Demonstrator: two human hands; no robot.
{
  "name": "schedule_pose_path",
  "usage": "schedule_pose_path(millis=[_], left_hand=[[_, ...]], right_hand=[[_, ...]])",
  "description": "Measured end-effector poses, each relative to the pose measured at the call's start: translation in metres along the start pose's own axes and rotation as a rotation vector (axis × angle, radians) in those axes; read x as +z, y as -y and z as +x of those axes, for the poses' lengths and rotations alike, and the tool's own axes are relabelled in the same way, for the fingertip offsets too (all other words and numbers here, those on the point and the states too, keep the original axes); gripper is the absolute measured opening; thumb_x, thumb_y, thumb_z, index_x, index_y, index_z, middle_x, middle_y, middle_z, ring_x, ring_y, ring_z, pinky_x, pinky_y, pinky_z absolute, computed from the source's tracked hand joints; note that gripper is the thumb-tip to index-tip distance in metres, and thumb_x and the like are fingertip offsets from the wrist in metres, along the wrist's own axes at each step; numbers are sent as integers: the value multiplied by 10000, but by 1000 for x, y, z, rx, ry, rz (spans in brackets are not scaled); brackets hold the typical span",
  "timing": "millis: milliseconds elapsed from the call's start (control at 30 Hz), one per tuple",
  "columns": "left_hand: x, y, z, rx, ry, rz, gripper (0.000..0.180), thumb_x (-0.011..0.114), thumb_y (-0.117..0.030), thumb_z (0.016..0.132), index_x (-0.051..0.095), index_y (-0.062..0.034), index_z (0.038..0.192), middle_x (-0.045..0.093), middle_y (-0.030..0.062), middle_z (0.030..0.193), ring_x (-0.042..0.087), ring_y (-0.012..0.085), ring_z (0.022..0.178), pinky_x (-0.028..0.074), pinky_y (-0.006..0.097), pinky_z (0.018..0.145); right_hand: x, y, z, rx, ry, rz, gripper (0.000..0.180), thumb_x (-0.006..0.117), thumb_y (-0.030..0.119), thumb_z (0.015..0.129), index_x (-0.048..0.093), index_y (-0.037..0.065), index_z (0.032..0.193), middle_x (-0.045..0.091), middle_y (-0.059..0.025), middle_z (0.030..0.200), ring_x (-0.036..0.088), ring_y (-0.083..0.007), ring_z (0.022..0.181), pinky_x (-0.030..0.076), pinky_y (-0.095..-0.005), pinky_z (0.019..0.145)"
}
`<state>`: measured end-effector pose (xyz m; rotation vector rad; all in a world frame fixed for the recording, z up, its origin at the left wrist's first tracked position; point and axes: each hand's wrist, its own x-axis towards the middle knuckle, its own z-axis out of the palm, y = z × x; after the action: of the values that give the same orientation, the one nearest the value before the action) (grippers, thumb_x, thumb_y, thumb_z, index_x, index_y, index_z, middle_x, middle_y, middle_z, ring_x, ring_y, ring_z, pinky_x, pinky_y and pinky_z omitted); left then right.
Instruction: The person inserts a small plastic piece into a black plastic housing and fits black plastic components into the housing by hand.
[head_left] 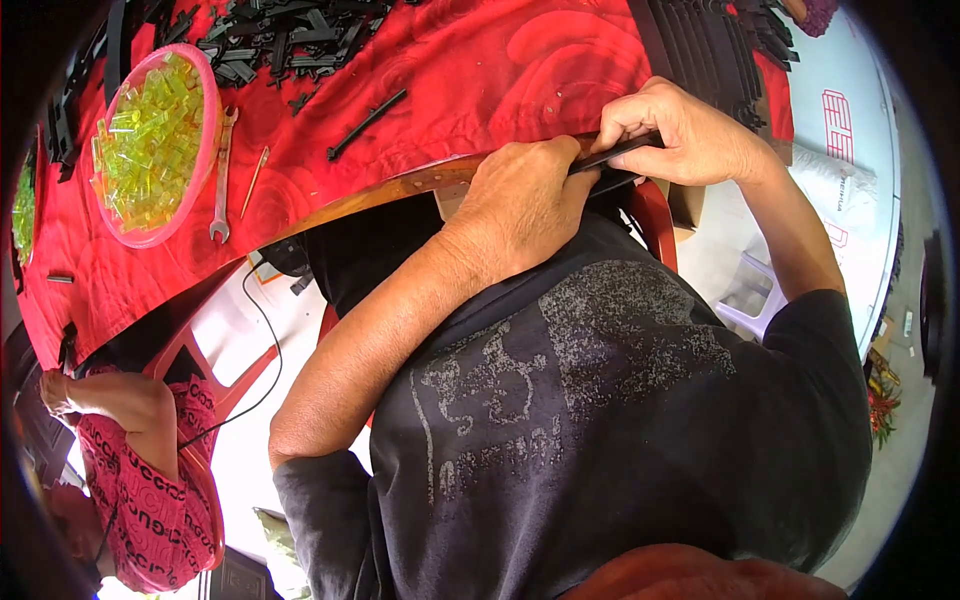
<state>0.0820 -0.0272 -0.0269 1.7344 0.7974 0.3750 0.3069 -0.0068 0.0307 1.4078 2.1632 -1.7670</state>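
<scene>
My left hand [525, 195] and my right hand [680, 130] meet at the near edge of the red-covered table [450, 80]. Between them runs a narrow black strip [612, 153], gripped by the fingers of both hands. The right thumb lies along its right end, while the left fingers close on its other end, which they partly hide. A similar thin black strip [368, 125] rests alone on the cloth, left of my hands.
Left on the table stand a pink basket [214, 120] of yellow-green clear plastic pieces [155, 145], a wrench [224, 175] and a thin stick [255, 183]. Black pieces [290, 40] are heaped behind. Long black strips [700, 50] lie far right. Another person [150, 490] sits at the left.
</scene>
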Motion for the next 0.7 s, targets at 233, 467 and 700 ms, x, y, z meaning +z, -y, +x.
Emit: schedule_pose_path(millis=[233, 467, 700], left_hand=[[9, -2, -3, -18, -64, -32, 299, 576, -264, 970, 671, -7, 1088, 688, 252, 902, 668, 423, 915, 513, 495, 822], [5, -10, -1, -88, 2, 14, 343, 581, -288, 979, 660, -81, 1240, 694, 240, 1005, 664, 410, 981, 518, 467, 858], [8, -8, 0, -114, -22, -1, 342, 561, -337, 932, 713, -41, 1008, 700, 234, 883, 681, 401, 925, 525, 503, 857]], right_hand=[[4, 8, -1, -32, -49, -42, 96, 591, -83, 868, 637, -60, 949, 666, -86, 786, 658, -124, 694, 527, -277, 651], [5, 11, -3, 14, -44, -24, 155, 610, -103, 782, 644, -73, 930, 700, -137, 844, 706, -188, 817, 548, -301, 751], [10, 16, -6, -124, -132, -93, 125, 594, -78, 787, 653, -76, 897, 694, -161, 784, 702, -192, 744, 538, -311, 694]])
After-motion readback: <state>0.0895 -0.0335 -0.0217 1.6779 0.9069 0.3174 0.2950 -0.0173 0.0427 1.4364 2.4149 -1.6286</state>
